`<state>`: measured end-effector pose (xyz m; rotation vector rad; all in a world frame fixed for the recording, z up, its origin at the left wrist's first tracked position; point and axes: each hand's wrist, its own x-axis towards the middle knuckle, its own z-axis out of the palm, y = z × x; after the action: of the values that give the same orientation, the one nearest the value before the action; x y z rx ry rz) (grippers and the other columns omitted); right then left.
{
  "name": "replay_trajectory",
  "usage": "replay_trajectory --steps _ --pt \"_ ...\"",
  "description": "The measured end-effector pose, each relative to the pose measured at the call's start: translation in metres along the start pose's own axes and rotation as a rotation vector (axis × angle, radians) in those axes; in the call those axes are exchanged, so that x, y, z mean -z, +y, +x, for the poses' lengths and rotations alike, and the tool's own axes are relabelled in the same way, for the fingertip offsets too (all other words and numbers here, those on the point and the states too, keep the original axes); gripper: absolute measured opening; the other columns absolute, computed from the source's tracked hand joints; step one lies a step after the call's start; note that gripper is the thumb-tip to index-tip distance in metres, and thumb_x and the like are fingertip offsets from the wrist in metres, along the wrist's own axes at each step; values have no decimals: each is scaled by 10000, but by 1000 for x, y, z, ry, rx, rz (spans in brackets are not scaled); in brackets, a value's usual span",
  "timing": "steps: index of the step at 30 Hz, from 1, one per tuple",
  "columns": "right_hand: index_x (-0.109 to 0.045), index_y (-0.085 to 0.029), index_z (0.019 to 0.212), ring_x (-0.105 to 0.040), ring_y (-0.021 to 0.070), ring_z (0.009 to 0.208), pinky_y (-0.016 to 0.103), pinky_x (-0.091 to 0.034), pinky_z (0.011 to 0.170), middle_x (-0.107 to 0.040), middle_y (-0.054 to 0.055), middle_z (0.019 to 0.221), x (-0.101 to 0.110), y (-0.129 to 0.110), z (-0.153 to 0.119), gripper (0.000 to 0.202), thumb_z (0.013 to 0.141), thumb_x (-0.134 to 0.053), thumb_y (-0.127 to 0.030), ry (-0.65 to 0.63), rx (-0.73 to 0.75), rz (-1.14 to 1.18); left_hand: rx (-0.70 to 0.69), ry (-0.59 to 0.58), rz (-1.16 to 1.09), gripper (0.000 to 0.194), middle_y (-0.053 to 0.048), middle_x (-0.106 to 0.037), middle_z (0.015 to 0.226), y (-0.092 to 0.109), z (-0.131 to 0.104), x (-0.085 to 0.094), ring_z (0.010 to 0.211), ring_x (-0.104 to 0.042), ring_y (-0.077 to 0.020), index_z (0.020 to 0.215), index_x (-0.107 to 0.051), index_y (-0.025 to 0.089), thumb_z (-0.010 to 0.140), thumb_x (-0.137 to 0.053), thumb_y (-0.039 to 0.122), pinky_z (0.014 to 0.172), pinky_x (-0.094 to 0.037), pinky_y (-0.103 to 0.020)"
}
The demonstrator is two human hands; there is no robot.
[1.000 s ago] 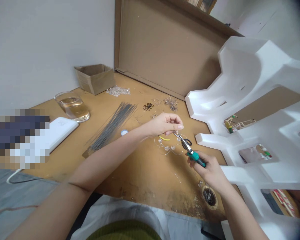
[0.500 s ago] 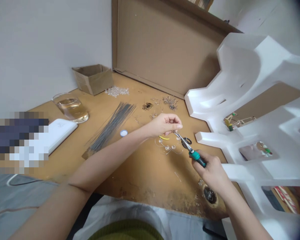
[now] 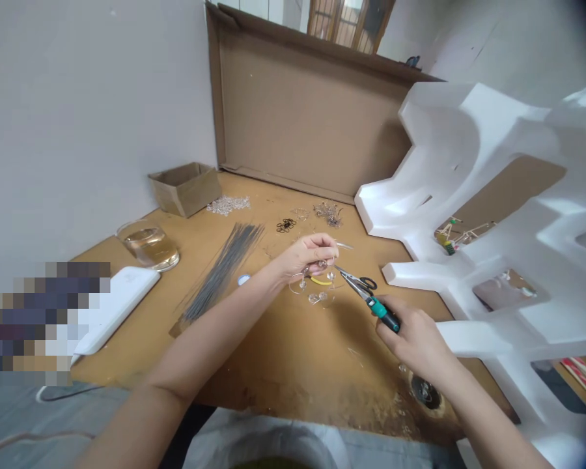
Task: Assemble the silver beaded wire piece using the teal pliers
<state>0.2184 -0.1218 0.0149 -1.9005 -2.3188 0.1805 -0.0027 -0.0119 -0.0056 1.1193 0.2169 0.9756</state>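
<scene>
My left hand (image 3: pixel 313 254) is closed, its thumb and fingertips pinching a wire strung with clear beads (image 3: pixel 317 298) that hangs in a loop above the table. In my right hand (image 3: pixel 407 329) are needle-nose pliers (image 3: pixel 371 296) with green and black handles. The pliers' tip points up and left, close to my left fingertips; whether it touches the wire I cannot tell. Behind the pliers lies a pair of scissors with black handles (image 3: pixel 368 283), partly hidden. A curved yellow piece (image 3: pixel 321 281) shows below my left hand.
A bundle of grey wires (image 3: pixel 224 273), a pile of clear beads (image 3: pixel 229 205), black rings (image 3: pixel 286 225) and a heap of wire pieces (image 3: pixel 328 212) lie on the table (image 3: pixel 293 365). A glass (image 3: pixel 149 244) and a cardboard box (image 3: pixel 185 189) stand left; white foam (image 3: pixel 395 205) borders the right.
The pliers' tip has drawn back a little from my left fingertips. The beaded loop has shifted and now hangs closer under my left hand. The camera view has tilted up.
</scene>
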Motion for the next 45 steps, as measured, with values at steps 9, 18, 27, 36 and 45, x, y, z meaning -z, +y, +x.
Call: replay_trajectory --steps 9,18,27,36,45 --pt "-563 -217 1091 -639 239 814 316 -424 677 -669 63 1029 4 -5 -4 366 743 -450 -231 17 36 15 -21 -44 114 296 45 -531 516 5 -3 3 342 -343 2 643 -555 118 617 -754 335 358 -286 -145" --pt "-570 -244 1081 -644 242 824 322 -431 682 -677 32 1012 4 -8 -4 374 725 -457 -215 8 31 -23 20 -67 310 220 33 -536 561 9 -5 0 415 -404 -20 715 -604 123 665 -725 300 393 -287 -167" --pt "-574 -222 1085 -649 247 810 319 -419 657 -678 52 1009 -5 5 -3 369 739 -446 -231 13 14 -70 54 -33 498 238 36 -491 604 17 -7 -8 467 -376 -27 741 -586 131 702 -683 345 434 -276 -184" --pt "-574 -225 1072 -636 235 813 314 -420 681 -670 50 997 -5 7 -4 367 733 -435 -238 -8 -8 -35 7 -68 553 154 15 -544 690 20 -10 -14 545 -414 -33 726 -596 133 730 -661 271 511 -326 -190" --pt "-587 -214 1091 -616 206 780 283 -419 651 -670 47 994 -4 8 -5 397 726 -432 -219 -78 7 142 44 -48 509 140 26 -515 630 22 -10 -17 510 -399 -32 704 -590 126 712 -663 245 469 -303 -182"
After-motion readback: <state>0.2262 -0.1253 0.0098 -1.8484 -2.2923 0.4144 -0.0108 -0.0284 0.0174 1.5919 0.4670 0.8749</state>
